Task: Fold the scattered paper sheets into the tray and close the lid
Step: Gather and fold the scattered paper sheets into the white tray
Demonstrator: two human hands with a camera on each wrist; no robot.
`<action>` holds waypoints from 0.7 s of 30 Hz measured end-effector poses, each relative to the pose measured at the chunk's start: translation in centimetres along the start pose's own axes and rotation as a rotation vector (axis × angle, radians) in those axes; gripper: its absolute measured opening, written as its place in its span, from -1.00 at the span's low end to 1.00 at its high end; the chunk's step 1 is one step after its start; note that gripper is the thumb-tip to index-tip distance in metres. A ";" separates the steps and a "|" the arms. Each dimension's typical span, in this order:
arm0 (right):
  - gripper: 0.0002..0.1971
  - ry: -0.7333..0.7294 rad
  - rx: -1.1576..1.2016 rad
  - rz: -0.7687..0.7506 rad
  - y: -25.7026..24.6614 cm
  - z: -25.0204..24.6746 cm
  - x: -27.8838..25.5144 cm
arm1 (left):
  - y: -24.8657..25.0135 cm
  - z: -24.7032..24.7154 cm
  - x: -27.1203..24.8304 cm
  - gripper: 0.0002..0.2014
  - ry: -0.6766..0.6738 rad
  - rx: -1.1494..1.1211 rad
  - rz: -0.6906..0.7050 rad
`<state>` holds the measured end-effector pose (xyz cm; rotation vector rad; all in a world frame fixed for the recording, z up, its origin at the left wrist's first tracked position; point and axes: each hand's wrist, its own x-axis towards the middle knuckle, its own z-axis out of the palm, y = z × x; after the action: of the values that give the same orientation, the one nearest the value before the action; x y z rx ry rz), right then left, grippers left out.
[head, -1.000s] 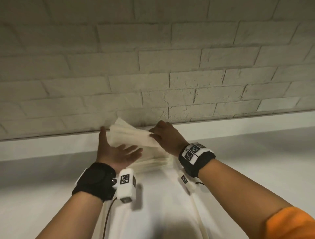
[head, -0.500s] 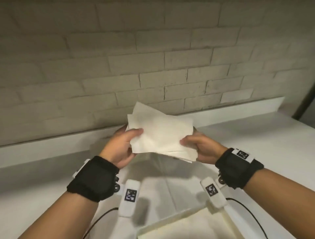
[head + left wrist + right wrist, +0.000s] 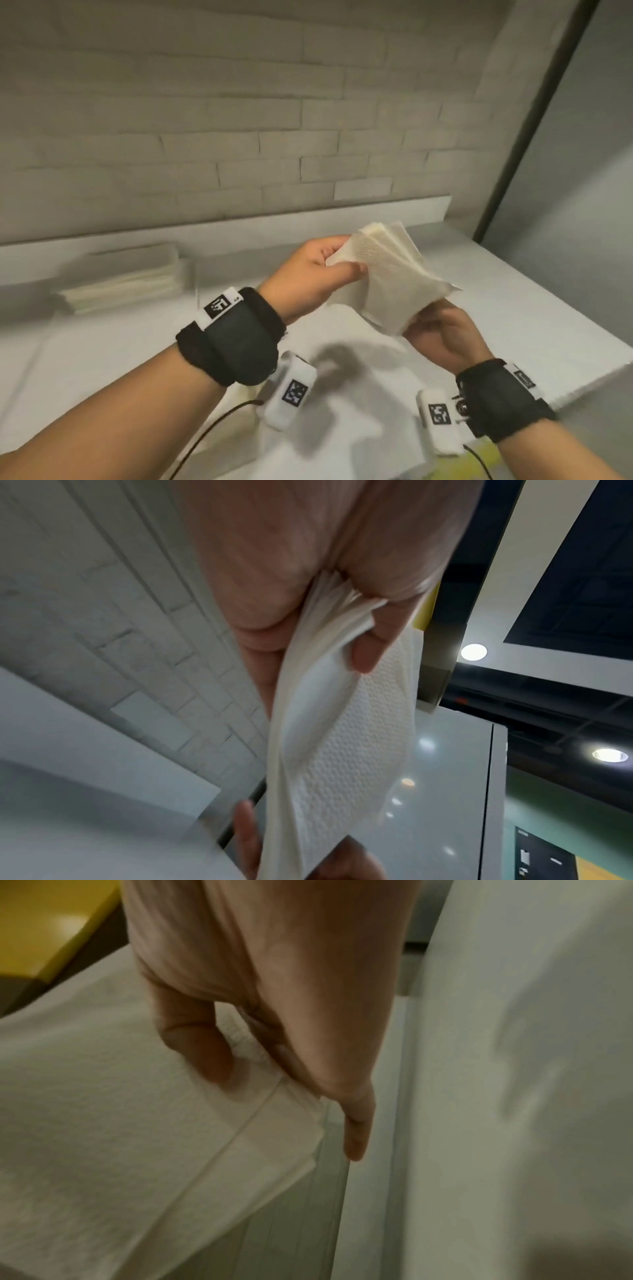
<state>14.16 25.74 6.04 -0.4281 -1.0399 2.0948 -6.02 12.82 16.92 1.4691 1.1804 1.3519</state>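
Both hands are on the same bundle of paper sheets (image 3: 390,274), held in the air above the tabletop (image 3: 513,308), fanned out with corners not lined up.

Left hand (image 3: 308,274): grip closed on the top-left corner, thumb over the front face. Right hand (image 3: 442,334): grip closed on the lower edge, thumb on top and fingers under.

To do this step well, I'd say:
- square the fan first: loosen one grip a bit, tap the edges together, then re-pinch
- fold with the bundle supported, since the paper is soft and embossed and will sag or slip layer by layer
- keep pinches near the edges so the crease line stays free

A second stack (image 3: 126,281) sits on the tabletop at the back left by the wall, well apart from the hands. It's too blurred to tell whether it lies in a tray. I can't identify the tray or lid with confidence in any view.

View differences:
- head: shows both hands, the fan and the far stack
- left wrist: shows the layers splayed at the pinch and the embossing (image 3: 359,750); the head view can't resolve these
- right wrist: thumb (image 3: 198,1047) pressing on the sheet, index finger extended along its edge, and something yellow (image 3: 51,920) in the corner
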 end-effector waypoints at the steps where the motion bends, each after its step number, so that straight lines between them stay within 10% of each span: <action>1: -0.44 0.030 -0.018 -0.024 -0.9 -1.5 -1.0 | -0.9 1.9 0.5 -0.84 0.043 0.056 -0.005; 5: -0.82 0.216 -0.256 -0.148 -3.8 -6.3 -4.5 | -6.0 7.7 0.9 -0.93 0.267 0.391 -0.043; 14: -0.64 0.539 -0.574 -0.192 0.1 -10.3 -6.7 | -15.2 13.1 0.9 -0.99 0.515 0.343 -0.360; 21: -0.52 0.554 -0.596 -0.046 0.7 -10.9 -6.6 | -17.0 13.4 1.4 -0.50 0.512 0.209 -0.375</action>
<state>24.55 26.40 -1.37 -1.1835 -1.2846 1.4523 5.37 18.83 -0.60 0.9804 1.8664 1.4057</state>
